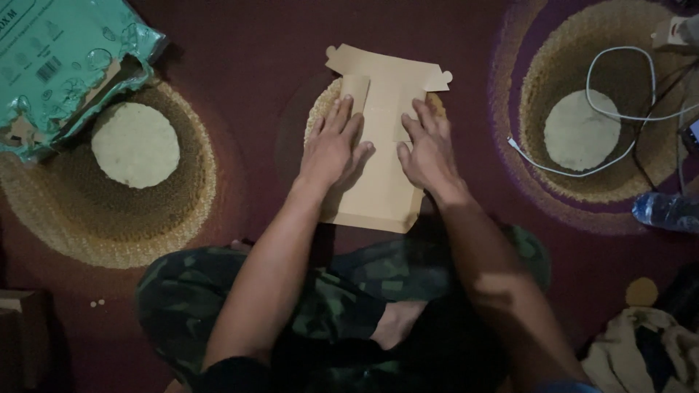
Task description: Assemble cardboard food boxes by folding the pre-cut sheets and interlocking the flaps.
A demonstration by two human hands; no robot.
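A flat brown cardboard cut-out (386,94) with tabs at its far end lies on the patterned carpet in front of me. My left hand (331,145) presses flat on its left side, fingers together and stretched out. My right hand (429,149) presses flat on its right side, fingers spread a little. A narrow flap (354,91) stands folded just beyond my left fingertips. Both hands rest on the card without gripping it. My crossed legs in camouflage trousers (204,291) sit below.
A green plastic mailing bag (58,58) lies at the top left. A white cable (619,94) loops over the carpet circle at the right, with a clear water bottle (666,211) near the right edge. Crumpled cloth (641,342) lies at the lower right. A brown box edge (18,327) shows lower left.
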